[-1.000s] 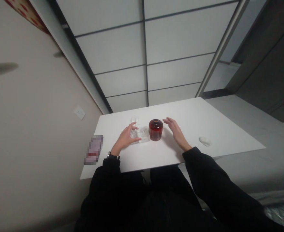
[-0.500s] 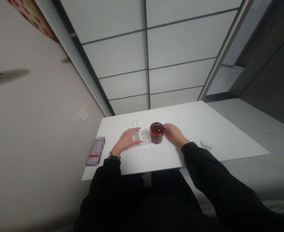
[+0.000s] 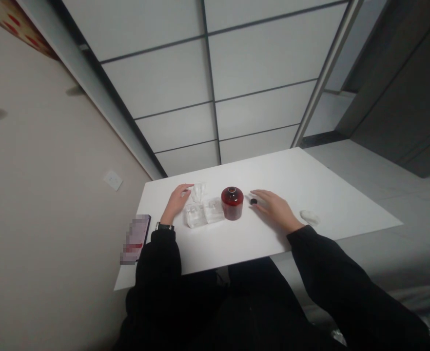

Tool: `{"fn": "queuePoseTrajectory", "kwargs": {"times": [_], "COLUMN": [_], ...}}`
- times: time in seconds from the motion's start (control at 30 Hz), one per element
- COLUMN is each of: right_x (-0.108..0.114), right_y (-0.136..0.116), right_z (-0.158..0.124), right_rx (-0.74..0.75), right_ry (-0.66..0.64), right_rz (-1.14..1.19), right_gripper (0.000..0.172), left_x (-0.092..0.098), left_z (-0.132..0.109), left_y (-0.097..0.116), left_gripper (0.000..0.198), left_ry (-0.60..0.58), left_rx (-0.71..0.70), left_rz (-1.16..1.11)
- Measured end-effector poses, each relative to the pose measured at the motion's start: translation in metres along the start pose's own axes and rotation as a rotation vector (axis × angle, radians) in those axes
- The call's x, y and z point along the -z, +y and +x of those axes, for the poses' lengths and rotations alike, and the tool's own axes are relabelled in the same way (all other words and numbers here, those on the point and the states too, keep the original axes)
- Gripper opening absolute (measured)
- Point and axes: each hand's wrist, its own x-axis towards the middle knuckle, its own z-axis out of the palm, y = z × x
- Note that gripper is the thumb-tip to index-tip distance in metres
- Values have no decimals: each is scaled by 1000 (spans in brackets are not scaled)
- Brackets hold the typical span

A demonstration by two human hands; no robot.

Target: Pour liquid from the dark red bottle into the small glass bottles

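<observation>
A dark red glass bottle (image 3: pixel 232 205) with a round open neck stands upright on the white table (image 3: pixel 233 243). Touching or close against its left side lies a clear, box-like transparent piece (image 3: pixel 204 213) in two sections. Behind that is a crumpled-looking clear piece (image 3: pixel 198 192). My left hand (image 3: pixel 178 201) is open beside the clear pieces, its fingertips near the rear one; contact is unclear. To the bottle's right, my right hand (image 3: pixel 274 207) is open, thumb and fingers apart around a small black cap-like piece (image 3: pixel 253 201) without gripping it.
A phone (image 3: pixel 136 239), its screen blurred out, lies at the table's left edge. A small whitish lump (image 3: pixel 309 217) sits to the right of my right wrist. The wall (image 3: pixel 65 204) borders the left side, and white panelled doors (image 3: pixel 259 63) stand behind the table.
My left hand has moved left off the clear box-like piece, uncovering it. My right hand has drawn away from the bottle and opened, showing the black piece. The view has shifted slightly.
</observation>
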Motion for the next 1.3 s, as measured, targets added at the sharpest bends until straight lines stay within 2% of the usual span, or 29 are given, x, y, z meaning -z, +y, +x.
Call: {"fn": "queuePoseTrajectory", "kwargs": {"times": [0.1, 0.2, 0.3, 0.43, 0.6, 0.87, 0.97, 1.13, 1.23, 1.3], "right_x": [25, 50, 61, 63, 62, 60, 62, 61, 49, 36], "right_y": [18, 52, 80, 79, 58, 32, 40, 58, 44, 26], "right_z": [-27, -68, -106, -128, -115, -96, -95, -85, -56, -30], "right_rx": [-37, -130, -205, -291, -353, -317, -300, -214, -119, -46], "right_ry": [113, 205, 214, 197, 218, 207, 229, 257, 164, 19], "right_rz": [-31, -102, -147, -34, 97, 231, 137, -157, -110, -51], "right_gripper": [39, 42, 51, 50, 50, 42, 36, 35, 33, 36], "left_x": [-9, -18, -23, -24, -24, -25, -26, -28, -29, -29], "left_z": [8, 10, 11, 13, 15, 12, 13, 12, 11, 10], "left_y": [-8, -15, -19, -19, -21, -26, -28, -30, -31, -31], "left_gripper": [40, 42, 42, 44, 50, 56, 55, 52, 49, 47], "left_ry": [-37, -74, -105, -109, -76, -41, -34, -28, -37, -42], "left_rx": [-20, -32, -39, -34, -21, -11, -10, -25, -43, -56], "left_rz": [-1, 2, 10, 11, -10, -26, -27, -31, -31, -31]}}
